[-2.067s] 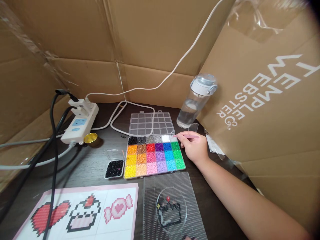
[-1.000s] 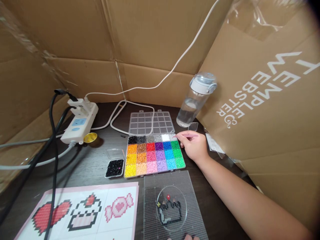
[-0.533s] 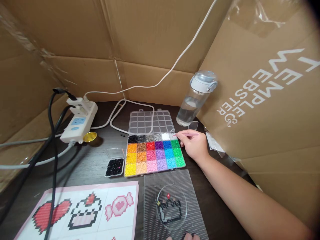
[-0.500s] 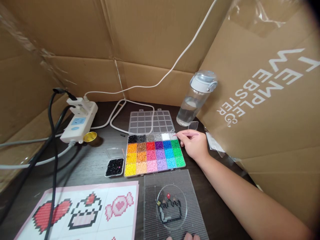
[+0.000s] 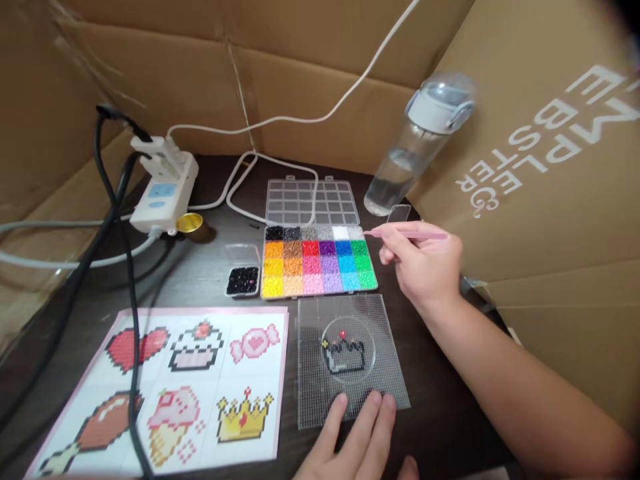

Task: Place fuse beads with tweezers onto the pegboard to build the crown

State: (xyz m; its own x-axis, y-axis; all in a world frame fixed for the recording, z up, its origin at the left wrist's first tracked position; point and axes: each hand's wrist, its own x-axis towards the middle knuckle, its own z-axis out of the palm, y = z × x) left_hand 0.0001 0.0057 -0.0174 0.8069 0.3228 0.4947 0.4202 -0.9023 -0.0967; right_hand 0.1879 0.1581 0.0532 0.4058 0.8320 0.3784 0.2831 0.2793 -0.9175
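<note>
My right hand [image 5: 425, 260] is closed around pink tweezers [image 5: 423, 235]. Their tips point left, at the upper right corner of a divided bead box [image 5: 320, 297], beside the clear-looking beads; whether a bead is in them is too small to tell. My left hand [image 5: 357, 433] lies with fingers spread, its fingertips on the near edge of a clear pegboard [image 5: 310, 400]. Inside a clear ring on the board is a black crown outline of beads [image 5: 344, 360], with a red point on top and a yellow cluster at its left.
A pattern sheet [image 5: 215, 387] with pixel pictures, including a crown, lies left under a black cable [image 5: 131, 320]. Around the box are a small tray of black beads [image 5: 243, 280], a gold cup [image 5: 193, 227], a power strip [image 5: 165, 193] and a water bottle [image 5: 410, 153]. Cardboard walls enclose the desk.
The view has tipped downward, bringing more of the pattern sheet and my left hand into sight. My right hand with the tweezers has drawn slightly right, from the corner compartment to the box's edge.
</note>
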